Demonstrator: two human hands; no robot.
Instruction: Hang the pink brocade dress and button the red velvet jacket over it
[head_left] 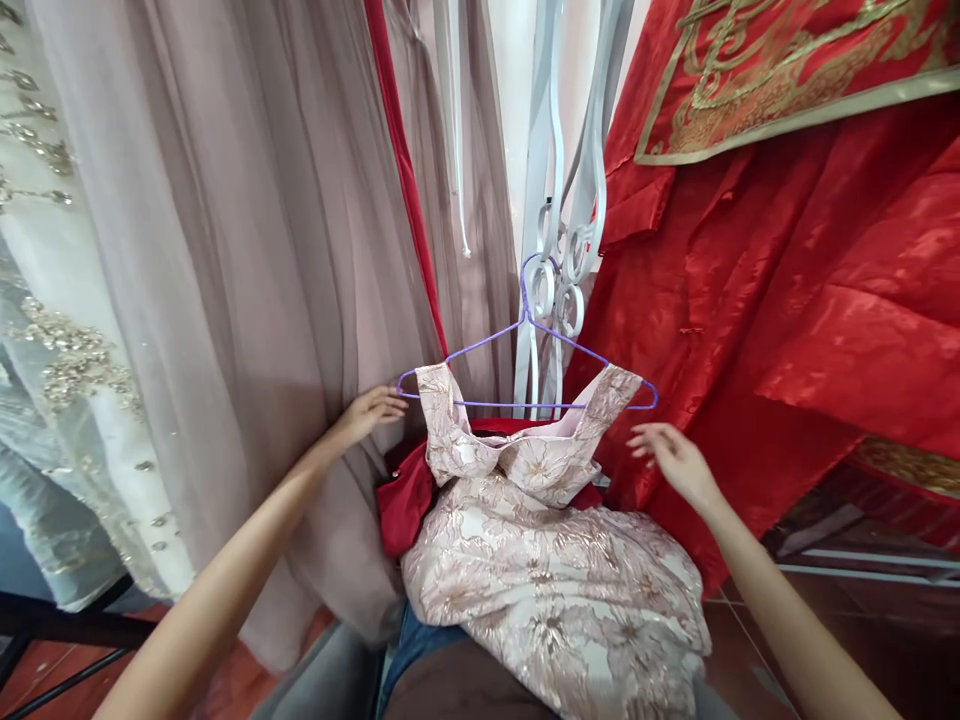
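Left hand (375,406) (grip unclear), right hand (673,455) (fingers parted) are likely settling pink brocade dress (547,560) on thin purple hanger (526,311), needing right-end grip.

Dress (551,570) on hanger (526,312), before a frame (538,140)

The dress lies before the person (465,685), straps (435,390) over the hanger; the left hand (375,408) is at the hanger's left end, the right hand (675,462) near its right end. Behind, the frame stands between a gown (225,250) hanging at left and a garment (712,300) hanging at right. A second gown (82,290) hangs at far left
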